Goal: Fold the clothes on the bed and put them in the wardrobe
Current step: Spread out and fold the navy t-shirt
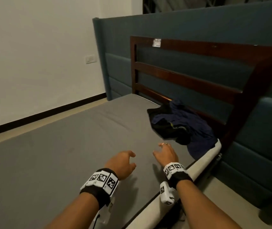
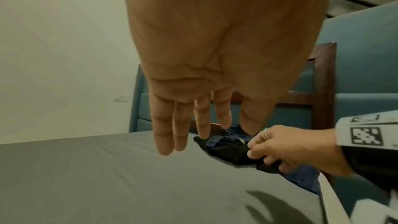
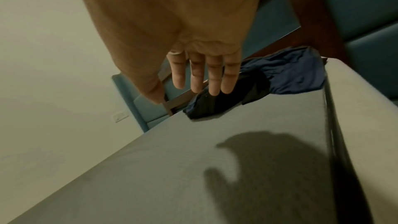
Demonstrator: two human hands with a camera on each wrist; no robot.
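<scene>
A heap of dark clothes (image 1: 178, 126), black pieces on top of a navy one, lies crumpled on the grey bed (image 1: 65, 146) against the wooden headboard. My right hand (image 1: 160, 150) hovers just short of the heap with its fingers spread and nothing in them. In the right wrist view its fingers (image 3: 206, 77) point at the black garment (image 3: 215, 103), with the navy garment (image 3: 297, 74) behind. My left hand (image 1: 132, 160) hangs beside it over bare sheet, relaxed and empty. The left wrist view shows its straight fingers (image 2: 202, 125), the clothes (image 2: 228, 151) and the right hand (image 2: 280, 149).
The dark wooden headboard (image 1: 198, 80) stands in front of a teal padded panel (image 1: 181, 27). The bed's pale side edge (image 1: 203, 164) runs under my right wrist. A white wall with a socket (image 1: 91, 59) lies to the left, beyond a strip of floor.
</scene>
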